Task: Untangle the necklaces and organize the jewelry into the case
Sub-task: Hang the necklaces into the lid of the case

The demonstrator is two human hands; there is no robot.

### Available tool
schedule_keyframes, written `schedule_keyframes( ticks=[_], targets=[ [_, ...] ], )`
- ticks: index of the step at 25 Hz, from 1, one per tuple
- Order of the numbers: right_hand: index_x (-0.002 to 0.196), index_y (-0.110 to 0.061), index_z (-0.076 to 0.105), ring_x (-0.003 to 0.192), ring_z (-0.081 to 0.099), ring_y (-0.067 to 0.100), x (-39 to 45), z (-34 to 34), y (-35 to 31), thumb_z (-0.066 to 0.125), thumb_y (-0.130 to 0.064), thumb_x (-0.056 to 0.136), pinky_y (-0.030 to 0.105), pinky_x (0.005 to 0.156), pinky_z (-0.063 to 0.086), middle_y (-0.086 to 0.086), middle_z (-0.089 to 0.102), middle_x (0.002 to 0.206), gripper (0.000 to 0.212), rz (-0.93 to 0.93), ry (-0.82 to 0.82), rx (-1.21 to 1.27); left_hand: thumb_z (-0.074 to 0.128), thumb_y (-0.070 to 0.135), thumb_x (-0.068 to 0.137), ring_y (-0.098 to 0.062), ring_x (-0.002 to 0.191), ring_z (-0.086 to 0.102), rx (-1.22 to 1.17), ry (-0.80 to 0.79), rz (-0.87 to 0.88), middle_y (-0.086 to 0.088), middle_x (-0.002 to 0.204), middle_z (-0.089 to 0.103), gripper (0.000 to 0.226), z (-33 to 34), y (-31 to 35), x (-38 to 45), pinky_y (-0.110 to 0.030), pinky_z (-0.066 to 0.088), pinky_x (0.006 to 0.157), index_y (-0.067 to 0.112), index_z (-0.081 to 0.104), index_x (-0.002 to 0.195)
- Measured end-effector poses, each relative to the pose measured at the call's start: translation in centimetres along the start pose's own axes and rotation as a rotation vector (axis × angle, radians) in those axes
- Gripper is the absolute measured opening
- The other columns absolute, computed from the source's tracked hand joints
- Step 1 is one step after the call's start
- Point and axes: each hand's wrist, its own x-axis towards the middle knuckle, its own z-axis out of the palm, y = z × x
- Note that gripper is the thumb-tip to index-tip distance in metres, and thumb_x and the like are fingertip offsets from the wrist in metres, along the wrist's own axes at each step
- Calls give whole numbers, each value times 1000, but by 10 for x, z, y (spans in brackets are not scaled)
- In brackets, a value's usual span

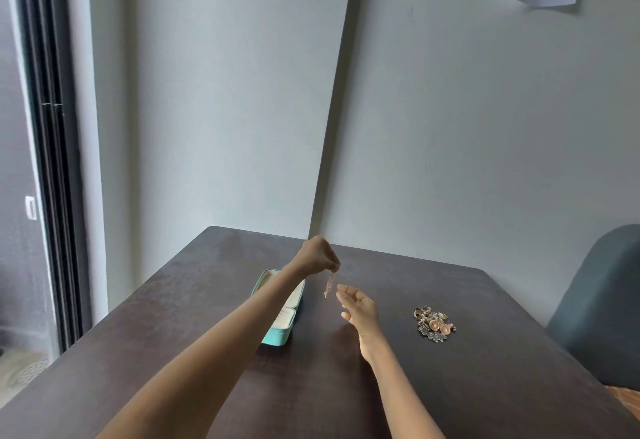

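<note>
Right hand [358, 310] open, palm up; left hand [317, 255] raised, pinching necklace [329, 284].

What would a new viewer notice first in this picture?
The left hand, raised over the dark wooden table, pinches a thin pale chain that dangles beside the open right hand. An open turquoise jewelry case lies left, and a heap of mixed metal jewelry lies right.

Table [173, 352] is a dark brown with a faint mottled grain. The jewelry case [277, 336] is teal outside, cream lining inside. On the right, the jewelry pile [433, 325] is mixed silver and dull gold with a couple of rose-copper round bits. Far right, the chair [599, 310] is slate blue-grey. Walls [485, 127] are pale grey.
</note>
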Motion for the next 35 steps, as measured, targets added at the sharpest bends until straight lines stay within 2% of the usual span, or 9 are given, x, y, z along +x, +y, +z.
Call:
schedule_keyframes(
  ticks=[4,10,16,19,22,24,27,33,35],
  targets=[
    [102,-21,63,86,56,9,7,2,-8,64,-12,88,18,71,43,-6,63,93,17,-118,11,-104,70,3,75,-8,78,59,4,6,-6,-15,94,74,18,-2,-10,1,-9,40,58,2,76,92],
    [110,-28,60,94,62,9,21,18,-42,67,-18,86,18,72,46,-8,67,104,26,-240,-92,-275,71,7,77,-7,69,56,-91,41,8,-15,92,73,17,-8,-20,2,-10,39,58,2,75,93],
    [106,-27,61,82,62,7,29,29,-56,71,-21,82,21,72,46,-7,73,89,26,-256,-104,-315,71,5,79,-7,67,53,-251,64,48,-17,81,71,14,-17,-33,0,-21,42,71,1,75,92],
    [104,-29,62,82,62,8,30,36,-59,73,-26,81,21,73,48,-5,72,85,26,-252,-92,-327,72,2,79,-9,68,54,-283,59,70,3,64,67,14,-25,-38,-2,-23,42,71,-2,74,91],
    [104,-24,67,84,63,8,30,41,-59,71,-24,82,22,76,50,-4,71,87,22,-253,-73,-338,71,-1,78,1,59,58,-296,32,87,14,55,66,16,-34,-44,-4,-15,45,68,-7,72,93],
    [104,-19,70,82,63,7,29,44,-58,69,-18,83,18,74,48,-3,72,89,21,-264,-56,-335,71,-4,77,-1,60,61,-328,17,88,6,63,67,18,-37,-46,-9,-16,47,70,-8,68,94],
    [97,-20,74,68,56,-3,26,50,-56,67,-18,85,12,66,41,-10,70,83,14,-271,-90,-448,74,-1,76,-12,67,61,-396,30,50,-5,72,65,24,-39,-51,-19,-23,47,73,7,56,91],
    [85,-21,72,76,56,7,27,60,-59,61,-22,89,28,74,49,-5,70,85,12,-203,-150,-518,71,-2,79,-10,70,59,-435,29,64,-2,75,62,25,-39,-63,-25,-15,45,68,13,52,87],
    [86,-15,68,72,56,8,25,67,-60,57,-19,91,24,71,49,-4,67,77,13,-154,-159,-467,68,-4,81,-10,70,58,-454,39,79,-3,76,61,24,-38,-66,-27,-14,45,66,12,52,86]
  ],
)
